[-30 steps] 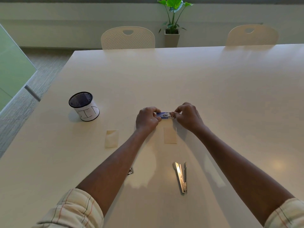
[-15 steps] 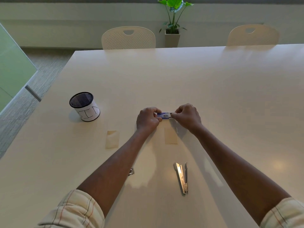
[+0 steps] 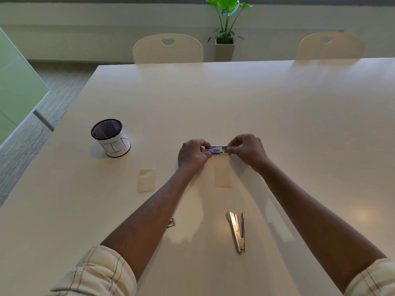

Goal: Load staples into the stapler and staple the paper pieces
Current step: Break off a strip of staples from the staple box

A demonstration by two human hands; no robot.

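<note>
stage: early; loading not begun | staple box [image 3: 213, 150] pinched above desk [image 3: 277, 124] by fingers of left hand [image 3: 192, 155] and right hand [image 3: 248, 149]; tray partly drawn | stapler [image 3: 238, 231] laid open nearer; judged unloaded | paper pieces [image 3: 223, 176] unstapled

Head-worn view, downward over table [image 3: 277, 124]

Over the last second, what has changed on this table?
The right hand has slid the inner tray a little out of the blue staple box, which the left hand grips. The stapler, the left paper piece, the middle paper piece and the cup stayed put.
</note>
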